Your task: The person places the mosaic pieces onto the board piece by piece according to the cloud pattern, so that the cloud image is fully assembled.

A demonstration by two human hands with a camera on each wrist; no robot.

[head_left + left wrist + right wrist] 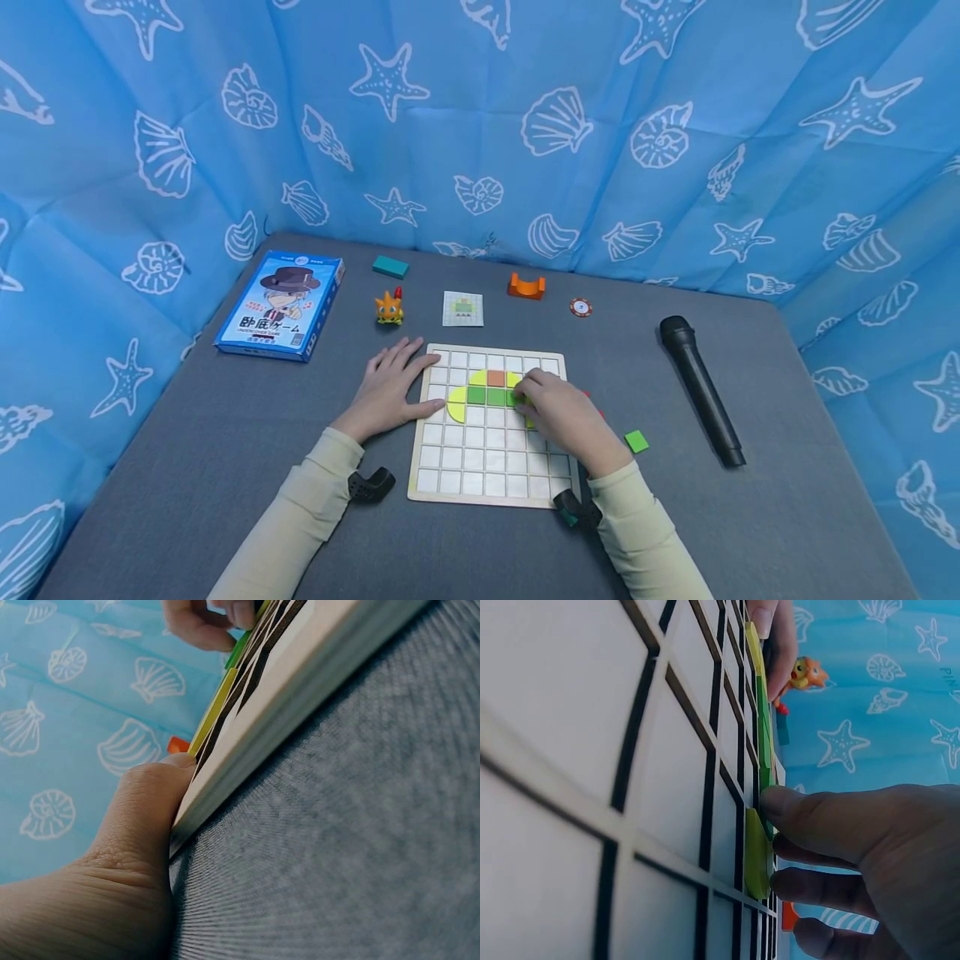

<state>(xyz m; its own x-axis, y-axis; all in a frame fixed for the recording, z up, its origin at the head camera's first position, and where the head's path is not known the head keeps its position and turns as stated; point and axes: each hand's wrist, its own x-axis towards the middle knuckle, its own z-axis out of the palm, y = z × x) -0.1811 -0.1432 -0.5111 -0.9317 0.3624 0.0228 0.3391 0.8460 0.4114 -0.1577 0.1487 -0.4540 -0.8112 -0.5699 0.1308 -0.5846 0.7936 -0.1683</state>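
A white grid board (472, 483) with a pale wooden frame lies on the grey table. Yellow rounded tiles, an orange square tile (496, 378) and green square tiles (476, 395) sit in its cells. My left hand (386, 392) rests at the board's left edge, fingers spread, thumb beside a yellow tile (456, 410). Over the right part of the pattern, my right hand (558, 412) pinches a green square tile (766, 821) between thumb and fingers at its cell. Just below that tile in the right wrist view is a yellow tile (756, 859). My right fingers partly hide the pattern.
A loose green tile (636, 441) and a black microphone (701, 392) lie to the right. Behind the board are a pattern card (462, 309), an orange figure (389, 308), a teal block (391, 267), an orange block (527, 287) and a chip (581, 307). A blue box (281, 307) lies left.
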